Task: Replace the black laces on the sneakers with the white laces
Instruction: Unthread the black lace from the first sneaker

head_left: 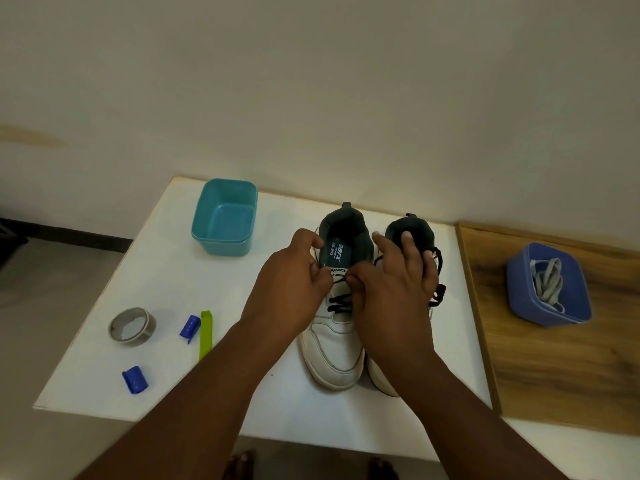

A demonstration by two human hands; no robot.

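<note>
My left hand (291, 282) and right hand (394, 289) each pinch the black lace (341, 303) near the top eyelets of the left sneaker (334, 344). The 2 sneakers stand side by side on the white tabletop (166, 282); the white laces (549, 280) lie in the blue tub (568, 313) to my right.

On the tabletop (166, 271), a tub (225, 216) sits left of the sneakers (332, 344), a tape roll (131, 328) nearer-left, and laces (549, 282) lie in a tub (550, 315) right of the sneakers.

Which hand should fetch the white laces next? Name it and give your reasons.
Right. The white laces lie in the blue tub on the right, nearer the right hand than the left hand.
</note>
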